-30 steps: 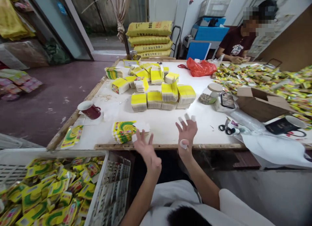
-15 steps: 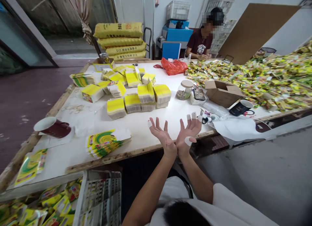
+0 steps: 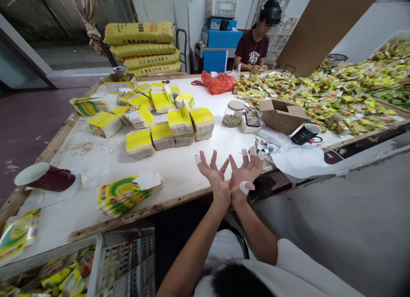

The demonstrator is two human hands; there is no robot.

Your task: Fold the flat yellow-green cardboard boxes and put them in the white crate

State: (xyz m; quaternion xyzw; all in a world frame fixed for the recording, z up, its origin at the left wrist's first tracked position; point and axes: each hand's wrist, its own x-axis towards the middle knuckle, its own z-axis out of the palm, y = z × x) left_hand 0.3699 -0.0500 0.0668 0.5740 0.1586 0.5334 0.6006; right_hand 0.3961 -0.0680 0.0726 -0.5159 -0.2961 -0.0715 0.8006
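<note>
Both my hands are raised palm-up over the table's near edge, wrists touching. My left hand has its fingers spread and holds nothing; one fingertip is wrapped in white tape. My right hand is also spread and empty, with white tape on the thumb and several fingertips. A fanned stack of yellow-green sachets lies on the white table to the left of my hands. Bundled yellow-topped stacks stand further back.
A dark red mug sits at the left edge. A jar, cardboard box, black mug and scissors are to the right. A big heap of sachets fills the right side. A person sits at the far end. A white crate stands below.
My hands have come together, wrist to wrist, palms up. The view has swung right, so the crate of sachets has slid mostly out at the lower left.
</note>
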